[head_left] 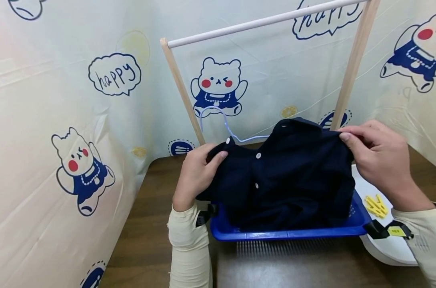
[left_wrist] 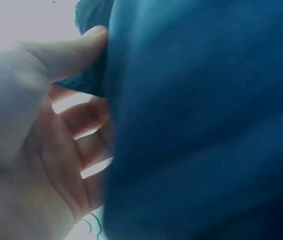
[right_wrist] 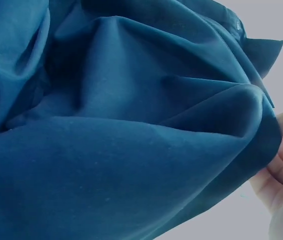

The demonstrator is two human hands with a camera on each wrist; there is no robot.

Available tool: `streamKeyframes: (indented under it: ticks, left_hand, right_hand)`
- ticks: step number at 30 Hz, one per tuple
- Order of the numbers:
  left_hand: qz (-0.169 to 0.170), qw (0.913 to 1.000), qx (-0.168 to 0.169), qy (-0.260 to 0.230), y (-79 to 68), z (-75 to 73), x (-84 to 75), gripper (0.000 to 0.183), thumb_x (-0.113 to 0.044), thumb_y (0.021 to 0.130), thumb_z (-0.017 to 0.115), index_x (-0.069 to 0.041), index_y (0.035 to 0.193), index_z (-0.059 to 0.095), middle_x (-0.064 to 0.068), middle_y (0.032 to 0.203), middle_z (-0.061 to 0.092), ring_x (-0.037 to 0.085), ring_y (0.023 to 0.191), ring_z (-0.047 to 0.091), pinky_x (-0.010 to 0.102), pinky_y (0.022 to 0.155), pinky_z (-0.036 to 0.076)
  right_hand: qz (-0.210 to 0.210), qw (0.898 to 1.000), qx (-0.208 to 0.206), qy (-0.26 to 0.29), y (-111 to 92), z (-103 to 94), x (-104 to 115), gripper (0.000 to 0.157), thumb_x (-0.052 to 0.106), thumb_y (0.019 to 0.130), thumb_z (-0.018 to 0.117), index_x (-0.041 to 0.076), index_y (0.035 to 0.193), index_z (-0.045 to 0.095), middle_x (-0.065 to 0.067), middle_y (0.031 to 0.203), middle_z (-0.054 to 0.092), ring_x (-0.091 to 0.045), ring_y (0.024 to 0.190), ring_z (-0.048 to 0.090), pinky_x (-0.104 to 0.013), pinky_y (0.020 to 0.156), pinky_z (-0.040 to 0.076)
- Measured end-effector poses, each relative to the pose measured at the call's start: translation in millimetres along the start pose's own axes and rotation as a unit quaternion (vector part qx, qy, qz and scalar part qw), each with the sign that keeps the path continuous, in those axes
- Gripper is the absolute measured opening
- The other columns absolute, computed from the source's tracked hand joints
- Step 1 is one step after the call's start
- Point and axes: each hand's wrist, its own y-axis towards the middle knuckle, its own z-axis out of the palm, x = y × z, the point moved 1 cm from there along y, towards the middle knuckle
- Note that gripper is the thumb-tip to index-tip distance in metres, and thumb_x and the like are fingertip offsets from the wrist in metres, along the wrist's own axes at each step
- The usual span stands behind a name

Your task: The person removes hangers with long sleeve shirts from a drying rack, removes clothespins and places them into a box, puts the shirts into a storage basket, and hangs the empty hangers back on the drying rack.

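Note:
A dark navy shirt [head_left: 297, 172] with white buttons is held up between both hands, its lower part hanging into a blue basket [head_left: 290, 235]. My left hand [head_left: 198, 172] pinches the shirt near the collar on the left, thumb on the front. On the opposite side my right hand [head_left: 378, 160] pinches the shoulder area between thumb and fingers. Behind the shirt shows a light blue hanger [head_left: 239, 138], its hook above the left collar and its lower part hidden by cloth. Both wrist views are mostly filled by the cloth, with the left thumb [left_wrist: 89, 47] pressing on its edge.
A wooden rack with a white rail [head_left: 265, 25] stands behind. To the right, a white tray [head_left: 398, 250] holds several yellow clothespins [head_left: 376, 206], partly under my right forearm. The brown table [head_left: 149, 224] meets a printed curtain [head_left: 106, 104] at its left and back.

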Motion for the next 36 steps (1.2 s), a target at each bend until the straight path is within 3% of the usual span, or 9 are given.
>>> streamKeyframes:
  ticks: [6,13,15,19,21,26,32,36]
  left_hand:
    - [0.063,0.9951,-0.044,-0.063,4.9,4.9,-4.1,0.008,-0.01,0.098,0.067,-0.003,0.099,0.071,0.006,0.094,0.07,0.018,0.083,0.062,0.036,0.075,0.05]
    - [0.048,0.9948,-0.025,-0.086,4.3,10.9,-11.7,0.028,-0.022,0.101,0.064,-0.01,0.125,0.071,0.0,0.12,0.071,0.01,0.107,0.064,0.034,0.093,0.05]
    - [0.053,0.9949,-0.041,-0.076,5.0,13.0,-15.8,0.024,-0.028,0.101,0.063,-0.012,0.115,0.074,-0.004,0.11,0.072,0.007,0.099,0.064,0.032,0.087,0.051]
    - [0.088,0.9885,-0.11,-0.055,7.5,17.4,-24.0,0.025,-0.029,0.101,0.062,-0.011,0.089,0.074,-0.003,0.084,0.066,0.01,0.08,0.06,0.031,0.071,0.049]
    - [0.104,0.9841,-0.132,-0.059,8.1,19.8,-27.4,0.025,-0.026,0.101,0.061,-0.009,0.09,0.075,-0.001,0.087,0.068,0.01,0.084,0.062,0.031,0.074,0.05]
    - [0.11,0.9791,-0.15,-0.083,9.0,27.6,-32.3,0.022,-0.023,0.102,0.062,-0.005,0.097,0.075,0.002,0.098,0.073,0.01,0.093,0.066,0.032,0.081,0.052]
    - [0.12,0.9636,-0.234,-0.049,7.6,31.1,-36.5,0.029,-0.017,0.096,0.065,-0.006,0.071,0.057,0.005,0.073,0.054,0.017,0.068,0.051,0.031,0.058,0.039]
    - [0.122,0.953,-0.276,-0.031,6.9,30.4,-40.4,0.031,-0.015,0.095,0.066,-0.005,0.068,0.055,0.005,0.068,0.047,0.019,0.063,0.046,0.031,0.055,0.034]
  right_hand:
    - [0.027,1.0,-0.013,0.0,2.8,0.5,-4.7,0.015,0.0,0.089,0.076,0.0,0.105,0.078,0.009,0.083,0.058,-0.003,0.072,0.044,-0.016,0.063,0.034]
    - [0.009,1.0,-0.019,-0.004,4.1,1.8,-5.1,0.015,-0.006,0.085,0.077,-0.004,0.1,0.076,0.003,0.082,0.057,-0.001,0.074,0.045,-0.012,0.064,0.036]
    - [-0.008,1.0,-0.025,-0.004,5.9,2.8,-3.3,0.017,-0.009,0.082,0.078,-0.006,0.099,0.076,-0.003,0.08,0.058,0.0,0.074,0.045,-0.013,0.065,0.035]
    - [-0.035,0.999,-0.022,-0.02,8.1,2.3,-0.5,0.018,-0.013,0.08,0.078,-0.007,0.097,0.076,-0.009,0.081,0.059,0.0,0.076,0.043,-0.012,0.066,0.034]
    - [-0.045,0.999,-0.014,-0.02,7.4,0.9,0.1,0.019,-0.015,0.08,0.076,-0.007,0.097,0.076,-0.01,0.083,0.06,0.0,0.076,0.044,-0.011,0.067,0.035]
    - [-0.044,0.999,-0.02,-0.014,3.5,-0.7,2.3,0.019,-0.016,0.081,0.071,-0.008,0.097,0.076,-0.012,0.085,0.062,-0.004,0.077,0.045,-0.012,0.069,0.035]
    - [-0.027,0.999,-0.02,-0.006,-0.3,3.6,3.1,0.014,-0.012,0.081,0.076,-0.007,0.094,0.075,-0.012,0.085,0.065,0.003,0.078,0.048,-0.008,0.073,0.039]
    - [-0.025,0.999,-0.002,-0.021,-1.5,4.7,6.9,0.008,-0.004,0.085,0.074,-0.005,0.093,0.07,-0.012,0.087,0.064,0.008,0.079,0.049,-0.006,0.076,0.039]
